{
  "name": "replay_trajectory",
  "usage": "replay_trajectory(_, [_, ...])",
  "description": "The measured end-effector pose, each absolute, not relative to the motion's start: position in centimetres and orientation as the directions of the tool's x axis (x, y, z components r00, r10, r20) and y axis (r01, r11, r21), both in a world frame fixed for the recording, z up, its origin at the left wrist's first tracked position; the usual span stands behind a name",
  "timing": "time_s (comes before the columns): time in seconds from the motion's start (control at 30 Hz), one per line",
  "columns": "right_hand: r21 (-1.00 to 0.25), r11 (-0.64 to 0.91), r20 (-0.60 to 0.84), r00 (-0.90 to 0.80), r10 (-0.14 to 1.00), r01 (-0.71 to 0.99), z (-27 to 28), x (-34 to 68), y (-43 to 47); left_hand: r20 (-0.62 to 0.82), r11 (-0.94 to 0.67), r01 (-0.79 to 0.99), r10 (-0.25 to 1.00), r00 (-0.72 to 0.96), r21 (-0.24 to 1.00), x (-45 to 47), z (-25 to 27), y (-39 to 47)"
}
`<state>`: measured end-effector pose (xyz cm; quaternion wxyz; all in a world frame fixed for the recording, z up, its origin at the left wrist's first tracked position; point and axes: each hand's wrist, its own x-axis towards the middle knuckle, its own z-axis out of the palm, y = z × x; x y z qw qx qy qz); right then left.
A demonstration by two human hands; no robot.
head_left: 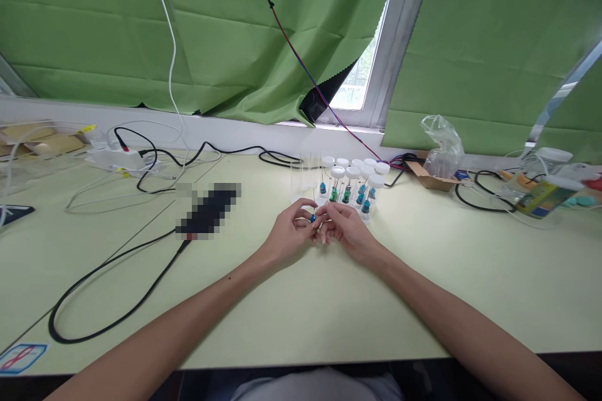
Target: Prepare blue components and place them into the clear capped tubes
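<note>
My left hand [292, 230] is closed in a pinch around a small glossy blue piece [313, 218], from which a thin wire-like stem rises. My right hand [348, 230] meets it from the other side, its thumb and forefinger closed at the same piece. Just behind the hands stands a tight group of clear tubes with white round caps [337, 172]. Inside them hang small blue and green pieces [347, 194] on thin stems. Tubes without caps [309, 169] stand at the group's left end. My fingers partly hide the blue piece and the front of the group.
Left on the pale table [263, 319] lies a pixelated dark object [209, 212] with a black cable looping from it. Farther left is a white power strip [117, 156]. A cardboard box [430, 175] with a plastic bag and a labelled container [548, 194] stand at right.
</note>
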<state>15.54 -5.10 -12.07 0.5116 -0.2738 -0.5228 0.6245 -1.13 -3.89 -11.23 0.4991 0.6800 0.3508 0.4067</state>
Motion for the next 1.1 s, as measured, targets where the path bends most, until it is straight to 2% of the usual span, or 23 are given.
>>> replay_trajectory(1.1, [-0.941,0.073,0.192,-0.345,0.919,-0.330,-12.31,15.56,-5.09,0.227,-0.335,0.202,0.878,0.421,0.921,-1.63,-11.89,-3.47])
